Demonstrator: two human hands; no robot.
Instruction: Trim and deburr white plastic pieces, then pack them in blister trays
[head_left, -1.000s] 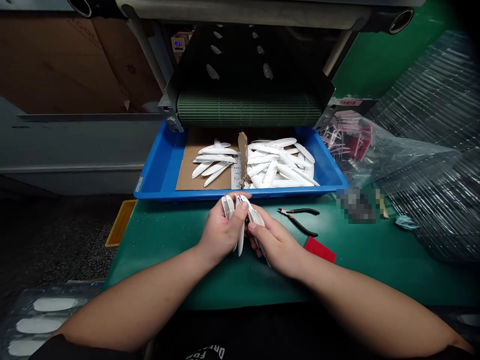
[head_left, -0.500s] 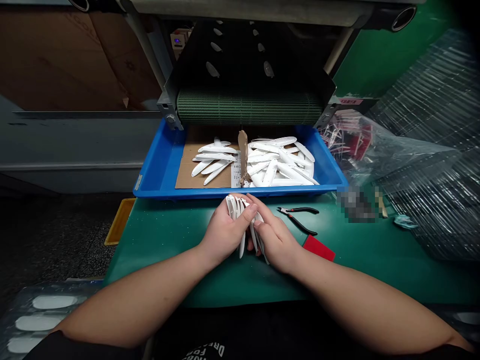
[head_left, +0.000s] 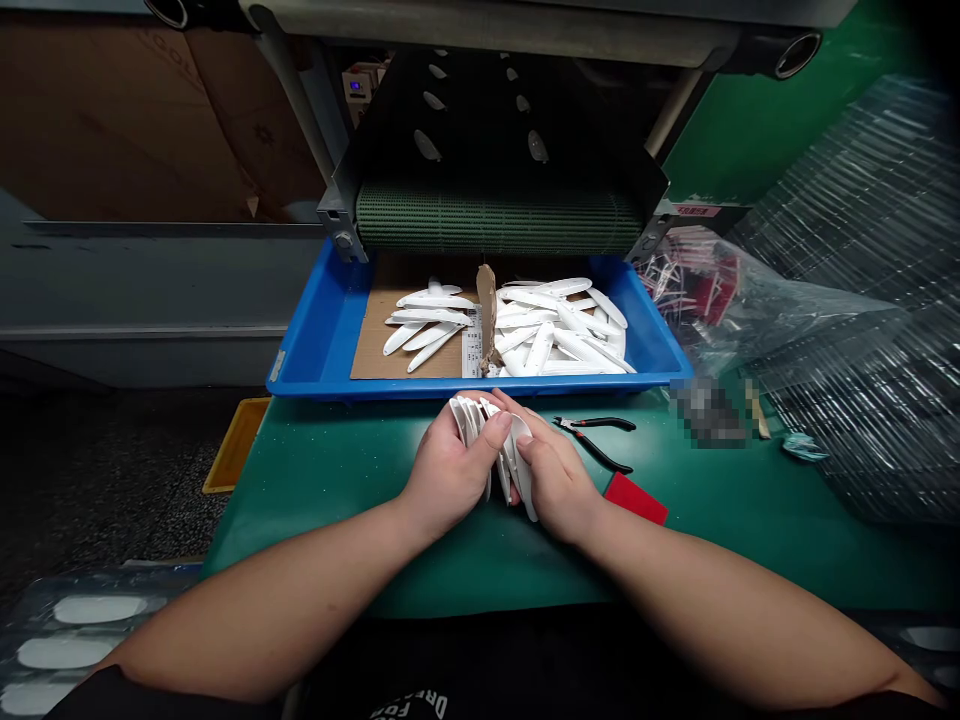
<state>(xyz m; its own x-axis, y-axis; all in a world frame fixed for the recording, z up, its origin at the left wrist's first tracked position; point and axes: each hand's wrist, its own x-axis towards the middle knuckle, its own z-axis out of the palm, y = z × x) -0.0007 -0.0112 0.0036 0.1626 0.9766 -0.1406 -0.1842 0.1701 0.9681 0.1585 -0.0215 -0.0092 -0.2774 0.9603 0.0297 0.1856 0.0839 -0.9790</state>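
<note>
Both hands hold a fanned stack of several long white plastic pieces [head_left: 480,418] on edge over the green table [head_left: 337,480]. My left hand [head_left: 450,470] wraps round the left of the stack, thumb pressed on its side. My right hand [head_left: 551,475] grips the right pieces, fingers curled over them. Just beyond, a blue tray [head_left: 315,335] lined with cardboard holds two piles of the same white pieces [head_left: 559,325], split by a cardboard divider [head_left: 486,310].
A conveyor belt [head_left: 495,215] ends above the tray's far side with more white pieces on it. Black-handled cutters [head_left: 600,440] and a red card [head_left: 636,497] lie right of my hands. Clear plastic bags [head_left: 810,310] fill the right. A yellow bin [head_left: 232,445] sits below left.
My hands have squeezed the stack closer together and drawn the pieces more upright; my right fingers have shifted over the rightmost pieces. Nothing else moved.
</note>
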